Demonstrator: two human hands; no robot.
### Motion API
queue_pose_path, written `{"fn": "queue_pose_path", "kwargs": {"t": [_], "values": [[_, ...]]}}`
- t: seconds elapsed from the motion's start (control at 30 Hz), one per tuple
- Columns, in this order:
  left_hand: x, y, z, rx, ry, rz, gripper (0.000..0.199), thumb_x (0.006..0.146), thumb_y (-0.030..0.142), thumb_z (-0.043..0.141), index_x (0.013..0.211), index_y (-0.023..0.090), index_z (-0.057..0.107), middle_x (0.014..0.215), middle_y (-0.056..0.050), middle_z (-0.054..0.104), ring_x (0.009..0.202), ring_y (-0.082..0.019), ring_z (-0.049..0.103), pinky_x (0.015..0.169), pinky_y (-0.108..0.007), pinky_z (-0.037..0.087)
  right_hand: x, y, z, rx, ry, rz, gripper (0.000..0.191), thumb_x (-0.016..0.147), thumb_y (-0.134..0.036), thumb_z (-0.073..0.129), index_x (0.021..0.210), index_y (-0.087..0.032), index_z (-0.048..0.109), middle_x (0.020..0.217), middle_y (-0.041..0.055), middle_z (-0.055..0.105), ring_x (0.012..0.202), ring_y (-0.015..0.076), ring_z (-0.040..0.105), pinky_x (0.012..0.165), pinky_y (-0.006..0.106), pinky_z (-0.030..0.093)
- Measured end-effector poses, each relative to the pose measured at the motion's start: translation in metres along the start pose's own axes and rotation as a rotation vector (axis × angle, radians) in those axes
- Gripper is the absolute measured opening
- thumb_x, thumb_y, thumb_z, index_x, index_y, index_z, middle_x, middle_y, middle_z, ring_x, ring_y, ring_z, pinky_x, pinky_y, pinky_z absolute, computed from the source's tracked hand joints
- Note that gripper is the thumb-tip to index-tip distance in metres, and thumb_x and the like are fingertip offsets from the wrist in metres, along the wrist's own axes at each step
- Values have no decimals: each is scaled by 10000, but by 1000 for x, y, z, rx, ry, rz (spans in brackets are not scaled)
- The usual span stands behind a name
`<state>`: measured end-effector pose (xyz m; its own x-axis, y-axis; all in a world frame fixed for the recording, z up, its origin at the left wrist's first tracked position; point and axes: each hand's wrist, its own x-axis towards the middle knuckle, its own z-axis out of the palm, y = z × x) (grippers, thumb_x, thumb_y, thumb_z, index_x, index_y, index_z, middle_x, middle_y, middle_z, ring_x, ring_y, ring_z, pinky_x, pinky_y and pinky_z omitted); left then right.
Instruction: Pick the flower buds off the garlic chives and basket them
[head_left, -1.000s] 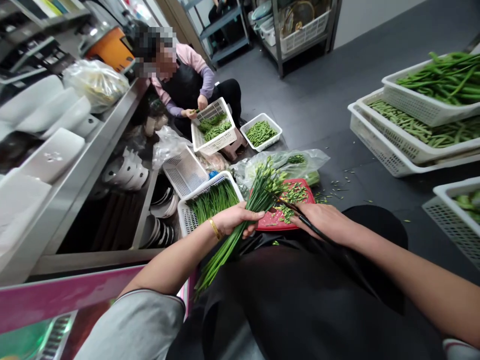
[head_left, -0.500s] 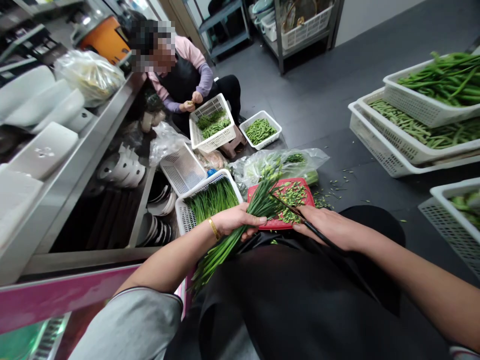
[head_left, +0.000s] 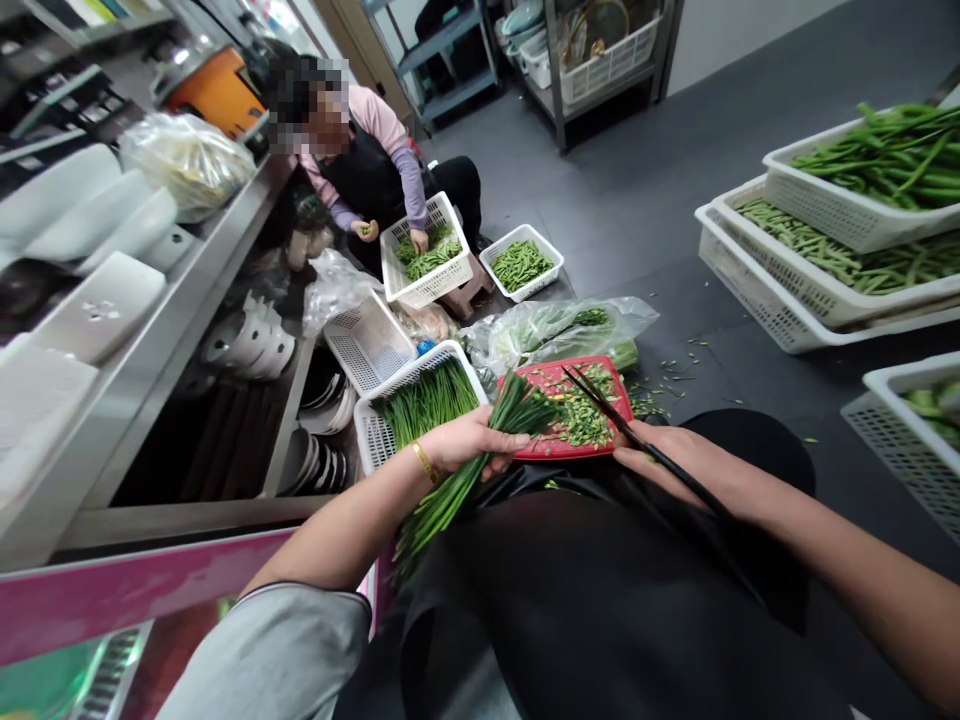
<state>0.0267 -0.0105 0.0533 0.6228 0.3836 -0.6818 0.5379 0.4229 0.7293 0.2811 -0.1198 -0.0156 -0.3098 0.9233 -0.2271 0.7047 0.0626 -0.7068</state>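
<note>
My left hand is closed round a bunch of green garlic chives. The cut ends fan out above the fist, and the long stalks trail down toward my lap. In my right hand is a pair of dark scissors, its blades pointing up and left, slightly parted and apart from the bunch. Below the blades, a red tray carries many short snipped green pieces. Just beyond my left hand, a white basket holds more long chives. My right fingers are partly hidden.
A co-worker sits ahead with a basket of green beans. A smaller bean basket is on the floor. Stacked baskets stand at right, a steel shelf at left. A plastic bag lies behind the tray.
The bunch's long upper tips are gone, leaving it shorter at the top. The scissors have moved right, away from it. The co-worker's hands have parted, one reaching into the basket.
</note>
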Motion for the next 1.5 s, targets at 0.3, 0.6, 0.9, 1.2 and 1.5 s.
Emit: {"fn": "queue_pose_path", "kwargs": {"t": [0.3,0.6,0.9,1.2,1.5], "values": [[-12,11,-4,-253,246,393,470,611,473,795,840,111,602,416,82,448,323,-57,380,351,-194,288,78,16,38,-415,-138,417,425,931,-371,438,1064,-50,682,1108,266,682,1094,364,651,847,409,503],[-25,-7,-9,-388,143,379,388,622,404,722,841,108,600,419,75,462,315,-67,377,357,-214,296,128,9,50,-472,-29,355,331,874,-196,554,1154,-45,645,1190,253,630,1059,304,658,851,358,501],[-22,-5,2,-309,216,383,320,638,372,735,697,147,516,420,65,462,333,-65,395,379,-221,276,87,-113,-42,-389,953,-742,194,905,-308,581,1011,-179,679,884,78,682,827,208,624,753,347,515],[-17,-10,4,-255,263,394,442,605,499,786,632,161,502,408,69,450,335,-61,395,357,-208,300,83,-107,-39,-622,690,-615,245,905,-242,461,747,-166,631,719,73,598,685,173,509,645,301,383],[-13,-8,14,-171,317,517,525,665,553,755,498,174,432,377,52,410,339,-50,377,374,-211,275,99,-96,-27,702,637,-420,250,811,-331,410,590,-222,368,515,-28,377,479,116,395,494,259,350]]}}
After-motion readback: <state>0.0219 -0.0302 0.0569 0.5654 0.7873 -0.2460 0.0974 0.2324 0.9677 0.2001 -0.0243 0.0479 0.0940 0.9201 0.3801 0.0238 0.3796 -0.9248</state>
